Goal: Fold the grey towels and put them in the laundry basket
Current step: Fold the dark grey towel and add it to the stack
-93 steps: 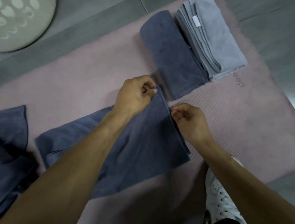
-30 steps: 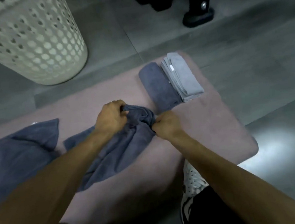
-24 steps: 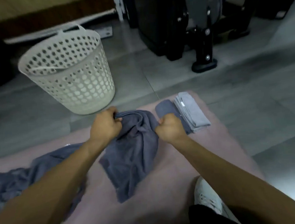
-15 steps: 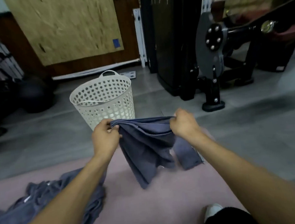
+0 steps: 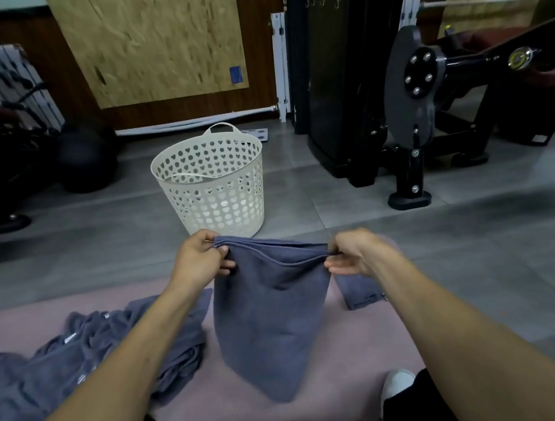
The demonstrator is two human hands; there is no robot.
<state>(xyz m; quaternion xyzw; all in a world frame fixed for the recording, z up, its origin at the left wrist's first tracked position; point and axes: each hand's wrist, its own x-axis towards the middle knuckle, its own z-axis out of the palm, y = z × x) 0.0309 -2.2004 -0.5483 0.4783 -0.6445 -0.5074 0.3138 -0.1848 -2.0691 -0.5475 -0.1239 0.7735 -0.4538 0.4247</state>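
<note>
We hold a grey towel (image 5: 272,315) up in the air with both hands, over the pink mat (image 5: 349,355). Our left hand (image 5: 197,263) pinches the upper left corner of the towel and our right hand (image 5: 357,251) pinches the upper right corner — the top edge runs between them from 9 to 3 o'clock, a little slack. The towel hangs doubled, its long axis going from 12 down to 6 o'clock, and the lower end narrows to a point toward us. The laundry basket (image 5: 211,182) stands upright on the grey floor at 12 o'clock, just behind the hands. A heap of unfolded towels (image 5: 90,354) lies at 8 o'clock on the mat, and a folded towel (image 5: 358,290) shows partly at 3 o'clock — under our right wrist.
</note>
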